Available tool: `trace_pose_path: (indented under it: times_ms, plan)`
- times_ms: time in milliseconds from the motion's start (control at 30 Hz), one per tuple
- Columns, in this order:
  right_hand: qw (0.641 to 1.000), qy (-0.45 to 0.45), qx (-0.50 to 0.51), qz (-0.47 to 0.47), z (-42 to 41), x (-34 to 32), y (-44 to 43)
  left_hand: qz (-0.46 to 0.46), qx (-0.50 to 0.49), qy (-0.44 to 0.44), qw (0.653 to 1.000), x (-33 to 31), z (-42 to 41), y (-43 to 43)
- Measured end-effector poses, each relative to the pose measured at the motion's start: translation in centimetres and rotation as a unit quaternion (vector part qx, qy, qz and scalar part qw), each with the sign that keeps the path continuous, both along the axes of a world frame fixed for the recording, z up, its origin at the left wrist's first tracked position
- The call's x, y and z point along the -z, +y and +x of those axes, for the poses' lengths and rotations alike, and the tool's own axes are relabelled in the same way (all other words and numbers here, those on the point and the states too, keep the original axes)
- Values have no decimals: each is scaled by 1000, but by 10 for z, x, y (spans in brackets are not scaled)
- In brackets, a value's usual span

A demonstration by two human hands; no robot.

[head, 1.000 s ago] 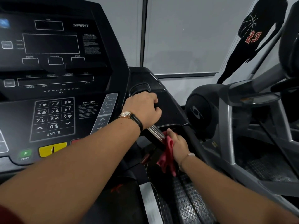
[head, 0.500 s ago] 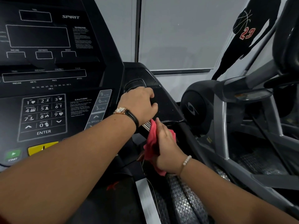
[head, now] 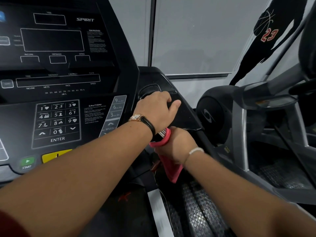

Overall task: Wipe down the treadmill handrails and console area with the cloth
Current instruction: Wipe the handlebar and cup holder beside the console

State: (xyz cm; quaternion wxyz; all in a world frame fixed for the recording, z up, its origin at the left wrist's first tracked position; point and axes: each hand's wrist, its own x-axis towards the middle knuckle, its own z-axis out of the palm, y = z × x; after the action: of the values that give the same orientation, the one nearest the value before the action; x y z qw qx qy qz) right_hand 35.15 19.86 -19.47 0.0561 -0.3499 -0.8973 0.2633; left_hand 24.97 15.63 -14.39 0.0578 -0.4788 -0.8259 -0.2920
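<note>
The black treadmill console [head: 56,74] fills the left half of the view, its keypad [head: 57,123] low on the panel. My left hand [head: 158,111], a watch on its wrist, grips the upper part of the right-side handle beside the console. Just below it my right hand [head: 176,146] is wrapped around the same handle with the red cloth [head: 168,164] pressed against it. A short piece of the handle's chrome sensor strip [head: 162,132] shows between the two hands. The cloth's loose end hangs down under my right hand.
The dark tray surface [head: 181,115] of the console extends right of my left hand. A second grey exercise machine [head: 239,134] stands close on the right. Studded black side rails [head: 200,214] and the treadmill belt lie below my arms. A wall with a "23" silhouette decal [head: 268,35] is behind.
My right hand has turned around the handle with the cloth and slid up close under my left hand. The cloth now hangs below the hand instead of bunching above it. My left hand stayed put.
</note>
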Motion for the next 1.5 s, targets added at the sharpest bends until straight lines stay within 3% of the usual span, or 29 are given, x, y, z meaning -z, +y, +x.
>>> trace_pose_path:
  times_ms: [100,233,367,467,533,667,767,900,1033,1167,1233,1367,1433,1500]
  plan:
    - [984,106,103,103,3,19,-19,35,37,-57,997,1,-3,-1]
    - [988,90,55,114,7,17,-11,61,121,-108,985,0,-3,-8]
    - [993,55,-58,-89,5,3,14,123,130,-129,975,-4,-3,-13]
    - [986,45,-86,-134,0,0,23,139,74,-43,987,2,-16,-28]
    - [990,49,-74,-107,-1,0,19,115,27,3,993,11,-35,-43]
    - [995,65,25,72,7,10,-6,18,3,57,998,35,-61,-62]
    - [987,112,72,92,7,18,-16,-29,8,80,996,40,-61,-58]
    - [989,98,52,97,9,14,-16,-34,2,78,996,42,-62,-56]
    - [949,223,52,218,-9,23,-29,-40,-1,89,995,41,-61,-56]
    - [980,143,24,136,-14,2,-19,-34,6,83,996,41,-63,-57]
    - [991,118,-38,44,-13,-9,-4,-33,8,83,996,42,-63,-57]
    - [982,88,-95,-141,-24,-16,10,-33,15,75,997,41,-62,-59]
    - [982,81,-81,-152,-25,-16,10,-34,17,73,997,40,-62,-59]
    - [991,110,-33,-67,-18,-9,0,-35,16,74,997,40,-61,-58]
